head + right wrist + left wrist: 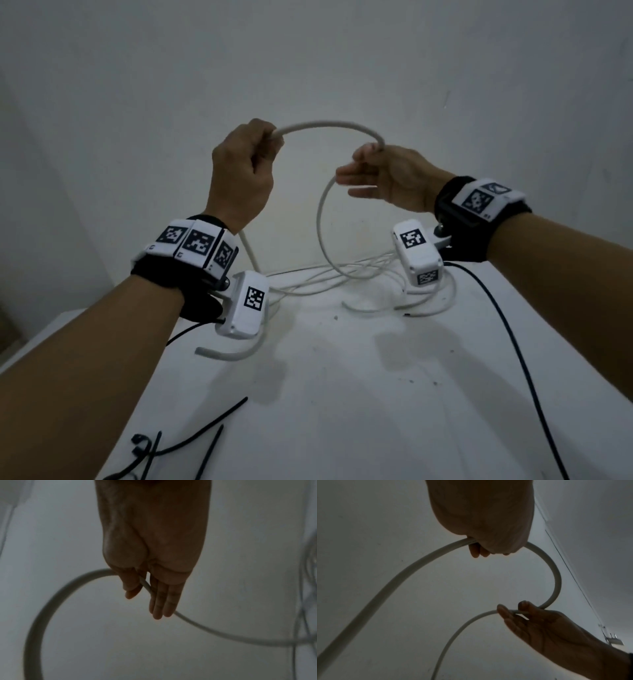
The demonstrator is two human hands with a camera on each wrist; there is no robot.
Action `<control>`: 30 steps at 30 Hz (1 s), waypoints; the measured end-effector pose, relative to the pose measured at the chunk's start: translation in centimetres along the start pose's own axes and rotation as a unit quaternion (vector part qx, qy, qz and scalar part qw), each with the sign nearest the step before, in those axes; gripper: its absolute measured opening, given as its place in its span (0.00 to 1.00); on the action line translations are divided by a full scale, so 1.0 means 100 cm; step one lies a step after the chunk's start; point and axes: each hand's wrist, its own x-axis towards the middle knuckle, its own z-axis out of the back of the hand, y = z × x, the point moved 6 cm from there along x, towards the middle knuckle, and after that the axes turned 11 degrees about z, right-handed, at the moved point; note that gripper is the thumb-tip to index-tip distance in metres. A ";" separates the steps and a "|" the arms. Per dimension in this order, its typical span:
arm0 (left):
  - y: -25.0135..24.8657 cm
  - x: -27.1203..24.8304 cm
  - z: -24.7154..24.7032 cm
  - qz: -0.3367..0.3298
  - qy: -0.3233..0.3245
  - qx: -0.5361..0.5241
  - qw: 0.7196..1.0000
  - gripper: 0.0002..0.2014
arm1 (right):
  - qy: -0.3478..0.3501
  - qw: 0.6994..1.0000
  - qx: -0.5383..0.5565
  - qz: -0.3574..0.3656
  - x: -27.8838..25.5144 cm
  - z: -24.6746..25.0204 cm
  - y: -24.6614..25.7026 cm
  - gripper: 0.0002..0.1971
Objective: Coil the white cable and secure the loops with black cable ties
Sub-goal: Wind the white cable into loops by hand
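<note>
Left hand [241, 171] fist-clamped on the cable [329, 125], raised above the surface [342, 394]. Right hand [387, 178] pinches the same cable between thumb and fingers [159, 601], other fingers straight. Cable arcs between both grips, then loops down to the slack pile on the surface. Ties [202, 433] lie loose at the surface's near-left edge.

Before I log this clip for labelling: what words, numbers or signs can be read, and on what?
No readable words or numbers.
Left wristband: black-and-white square code patterns; a small mark at its edge, too blurred to read.
Right wristband: code pattern, small marks unreadable.
Wrist cameras: code patterns only.
</note>
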 end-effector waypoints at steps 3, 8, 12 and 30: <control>-0.012 -0.003 0.005 -0.032 0.007 0.011 0.999 0.11 | -0.025 0.999 0.041 0.004 -0.001 -0.006 0.002 0.14; -0.014 0.000 0.020 -0.011 -0.019 -0.011 1.000 0.12 | -0.024 0.998 -0.056 0.023 -0.007 -0.008 0.017 0.09; -0.025 0.005 0.017 -0.023 -0.002 -0.003 1.000 0.12 | -0.007 0.935 -0.352 -0.044 -0.023 -0.004 0.002 0.12; -0.027 0.003 0.005 0.037 -0.053 -0.038 0.997 0.11 | -0.082 0.951 -0.296 -0.041 -0.005 0.005 -0.018 0.23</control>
